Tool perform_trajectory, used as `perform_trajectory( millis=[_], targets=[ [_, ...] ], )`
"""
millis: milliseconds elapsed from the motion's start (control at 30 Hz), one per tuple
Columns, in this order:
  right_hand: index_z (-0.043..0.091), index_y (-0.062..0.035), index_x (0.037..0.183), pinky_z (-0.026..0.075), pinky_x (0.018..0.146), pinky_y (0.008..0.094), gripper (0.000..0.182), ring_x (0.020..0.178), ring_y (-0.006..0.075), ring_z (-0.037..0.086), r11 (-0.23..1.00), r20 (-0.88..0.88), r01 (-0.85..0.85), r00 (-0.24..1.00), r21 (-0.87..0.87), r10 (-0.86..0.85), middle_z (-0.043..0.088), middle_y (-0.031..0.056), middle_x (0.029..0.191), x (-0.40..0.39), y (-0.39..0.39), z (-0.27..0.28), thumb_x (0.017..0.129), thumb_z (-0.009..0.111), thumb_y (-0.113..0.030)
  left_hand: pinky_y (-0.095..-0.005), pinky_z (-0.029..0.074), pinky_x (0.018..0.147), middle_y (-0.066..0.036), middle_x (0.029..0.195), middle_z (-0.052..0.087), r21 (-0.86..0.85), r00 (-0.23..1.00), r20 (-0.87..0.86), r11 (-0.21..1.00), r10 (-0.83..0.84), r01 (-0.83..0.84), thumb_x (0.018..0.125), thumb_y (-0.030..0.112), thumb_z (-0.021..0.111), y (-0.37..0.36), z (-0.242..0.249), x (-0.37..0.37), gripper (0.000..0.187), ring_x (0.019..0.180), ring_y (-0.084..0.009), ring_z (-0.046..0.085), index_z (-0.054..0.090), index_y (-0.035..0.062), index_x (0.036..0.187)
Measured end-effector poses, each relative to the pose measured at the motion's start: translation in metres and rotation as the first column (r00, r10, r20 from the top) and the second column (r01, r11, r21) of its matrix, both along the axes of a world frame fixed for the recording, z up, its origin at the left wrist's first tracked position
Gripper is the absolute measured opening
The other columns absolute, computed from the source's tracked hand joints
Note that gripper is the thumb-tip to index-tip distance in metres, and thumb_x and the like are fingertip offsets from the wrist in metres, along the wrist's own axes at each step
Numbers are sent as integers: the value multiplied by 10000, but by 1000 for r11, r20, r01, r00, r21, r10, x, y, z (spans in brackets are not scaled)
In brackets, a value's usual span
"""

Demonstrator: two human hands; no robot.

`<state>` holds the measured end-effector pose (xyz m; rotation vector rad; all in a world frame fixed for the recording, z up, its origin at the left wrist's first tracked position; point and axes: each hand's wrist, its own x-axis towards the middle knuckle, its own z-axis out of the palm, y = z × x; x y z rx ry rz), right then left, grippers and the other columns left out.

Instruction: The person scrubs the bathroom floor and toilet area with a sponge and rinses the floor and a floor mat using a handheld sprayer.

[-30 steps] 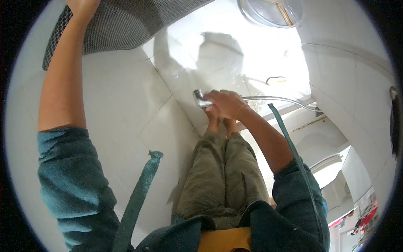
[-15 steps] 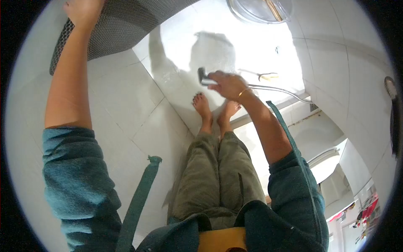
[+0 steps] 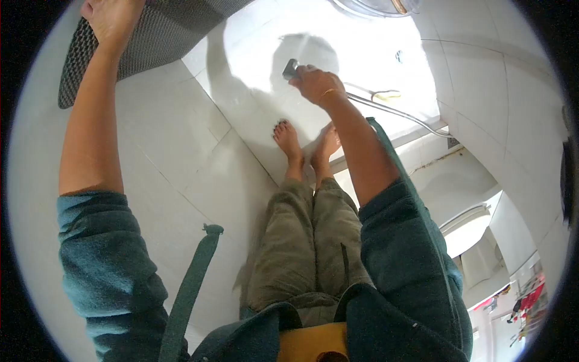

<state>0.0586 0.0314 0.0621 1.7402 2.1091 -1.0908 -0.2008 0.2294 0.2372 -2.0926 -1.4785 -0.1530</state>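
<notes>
Got a clear tub (image 3: 379, 14) up at the top edge, mostly cropped off, with something brown and stick-like (image 3: 399, 6) in it. Gripping the shower head (image 3: 291, 69) over the bright white floor (image 3: 253, 45) in the right hand (image 3: 319, 84), fingers curled around it, with the hose (image 3: 398, 112) running back toward the wall, and keeping the left hand (image 3: 117, 23) at the grey mat (image 3: 172, 36), fingers too cut off to tell if pinching or spread. Reaching farther out past the bare feet (image 3: 288, 142) than half a second ago, with less tub showing.
</notes>
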Motion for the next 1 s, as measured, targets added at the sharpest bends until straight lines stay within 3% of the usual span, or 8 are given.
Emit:
perform_trajectory(
  millis=[100, 233, 333, 400, 533, 633, 767, 1000],
  targets=[
    [520, -41, 1097, 450, 823, 407, 451, 980, 291, 567, 976, 90, 161, 985, -143, -149, 558, 151, 1084, 13, 10, 9, 891, 379, -417, -533, 244, 921, -302, 1238, 323, -135, 999, 35, 991, 7, -3, 679, 97, 539, -8, 6, 3, 652, 1144, -400, 341, 271, -94, 1242],
    [510, -71, 1066, 439, 836, 421, 411, 983, 304, 556, 965, 149, 201, 973, -167, -177, 543, 139, 1110, 10, 4, 19, 886, 375, -415, -541, 244, 935, -314, 1238, 306, -31, 987, -78, 990, -141, 139, 693, 108, 549, -11, 0, -10, 686, 1149, -432, 324, 228, -104, 1261],
    [489, -54, 1134, 460, 817, 402, 432, 992, 299, 560, 995, 10, -52, 999, -90, 53, 544, 143, 1110, -8, -14, 14, 895, 379, -396, -569, 218, 955, -318, 1245, 290, -122, 989, -17, 982, -149, 146, 750, 204, 570, -25, 1, -7, 689, 1152, -467, 299, 224, -110, 1257],
    [478, -64, 1148, 456, 823, 410, 434, 1003, 286, 557, 973, -38, -164, 986, -160, 160, 540, 141, 1123, -17, -26, 15, 888, 393, -402, -447, 193, 1015, -113, 1216, 411, -17, 992, 119, 998, -52, 54, 735, 66, 591, -39, -5, 2, 523, 1190, -261, 334, 406, 100, 1223],
    [487, -70, 1141, 444, 842, 412, 434, 1024, 277, 547, 906, -71, -291, 956, -306, 284, 536, 134, 1139, -21, -38, 11, 882, 403, -409, -429, 133, 1050, -120, 1294, 332, -219, 986, -9, 962, 167, -165, 742, 60, 584, -64, 6, 30, 598, 1249, -242, 253, 342, 120, 1286],
    [519, -75, 1114, 421, 875, 402, 437, 1060, 270, 527, 964, 1, -65, 998, -258, 68, 540, 106, 1150, -7, -46, -16, 876, 405, -423, -423, 195, 1024, -129, 1231, 378, -247, 994, -23, 963, 110, -112, 722, 60, 603, -69, -7, 27, 572, 1204, -273, 306, 377, 95, 1246],
    [503, -56, 1134, 419, 881, 391, 446, 1065, 279, 523, 940, -1, -171, 984, -295, 179, 539, 119, 1149, 2, -51, -19, 881, 397, -408, -397, 327, 924, -145, 1171, 409, -292, 989, 144, 954, -32, 73, 690, 74, 632, -73, -27, 18, 542, 1080, -309, 405, 408, 59, 1183],
    [514, -62, 1098, 443, 845, 438, 439, 1014, 281, 558, 911, -45, -238, 970, -336, 237, 567, 127, 1090, 19, -87, -40, 870, 419, -424, -385, 345, 919, -159, 1163, 418, -279, 965, 252, 960, 72, 1, 692, 65, 630, -81, -33, 28, 598, 1065, -324, 413, 386, 68, 1238]
  ],
)
